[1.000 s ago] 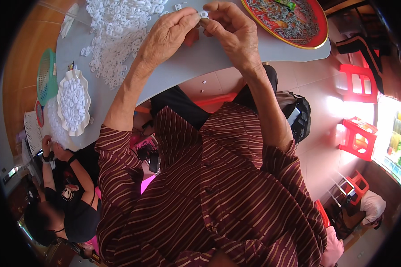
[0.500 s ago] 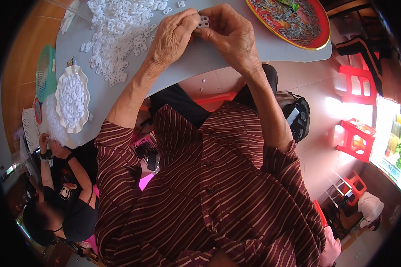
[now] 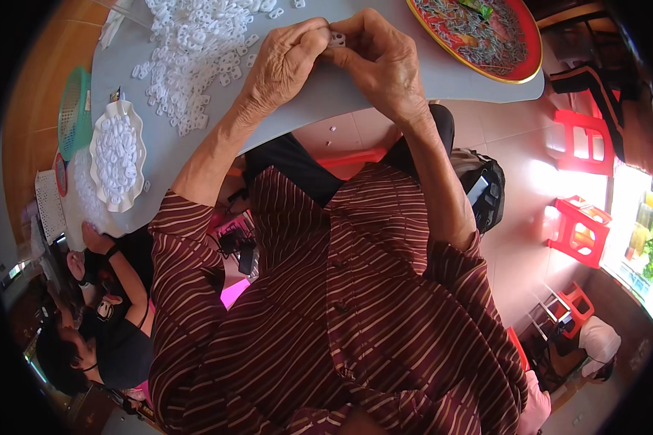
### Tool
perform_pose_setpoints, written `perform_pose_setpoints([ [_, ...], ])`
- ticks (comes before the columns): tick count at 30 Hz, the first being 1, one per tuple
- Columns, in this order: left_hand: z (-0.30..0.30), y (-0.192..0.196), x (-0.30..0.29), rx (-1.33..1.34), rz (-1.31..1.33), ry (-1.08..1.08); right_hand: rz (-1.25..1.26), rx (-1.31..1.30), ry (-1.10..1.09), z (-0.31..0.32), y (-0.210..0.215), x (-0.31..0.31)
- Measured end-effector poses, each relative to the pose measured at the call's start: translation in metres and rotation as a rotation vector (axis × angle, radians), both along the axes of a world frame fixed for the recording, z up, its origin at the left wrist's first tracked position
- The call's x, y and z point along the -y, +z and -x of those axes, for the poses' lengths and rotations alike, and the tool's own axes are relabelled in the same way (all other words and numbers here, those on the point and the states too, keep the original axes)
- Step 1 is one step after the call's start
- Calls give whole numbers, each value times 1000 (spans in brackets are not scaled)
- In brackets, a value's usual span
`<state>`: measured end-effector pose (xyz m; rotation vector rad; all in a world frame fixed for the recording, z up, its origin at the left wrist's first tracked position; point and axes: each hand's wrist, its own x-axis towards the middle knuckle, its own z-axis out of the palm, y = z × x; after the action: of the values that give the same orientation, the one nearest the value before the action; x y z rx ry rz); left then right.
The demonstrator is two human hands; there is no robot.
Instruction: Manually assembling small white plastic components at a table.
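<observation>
White piece [image 3: 337, 40]: 2 o'clock from left hand [image 3: 289, 61], 10 o'clock from right hand [image 3: 382, 69], which pinches it, thumb to forefinger. Left fingers curl at its 9 o'clock edge (hold, long axis: cannot tell).

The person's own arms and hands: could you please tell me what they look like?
The left hand and right hand are ungloved, and no watch shows on either wrist. Both forearms are bare. The left sleeve and right sleeve are maroon with thin pale stripes, ending near the elbows.
</observation>
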<state>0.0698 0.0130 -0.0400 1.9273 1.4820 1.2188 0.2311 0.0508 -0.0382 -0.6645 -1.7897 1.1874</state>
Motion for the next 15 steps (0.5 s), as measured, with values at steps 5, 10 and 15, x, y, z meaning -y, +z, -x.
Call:
perform_pose_setpoints([
  [5, 0, 0, 2, -24, -18, -46, 12, 7, -18, 0, -2, -2],
  [10, 0, 5, 1, 58, 93, -24, 75, -79, 29, 1, -8, -4],
  [15, 6, 0, 0, -58, 109, 0, 152, -142, 103, 0, -5, -4],
])
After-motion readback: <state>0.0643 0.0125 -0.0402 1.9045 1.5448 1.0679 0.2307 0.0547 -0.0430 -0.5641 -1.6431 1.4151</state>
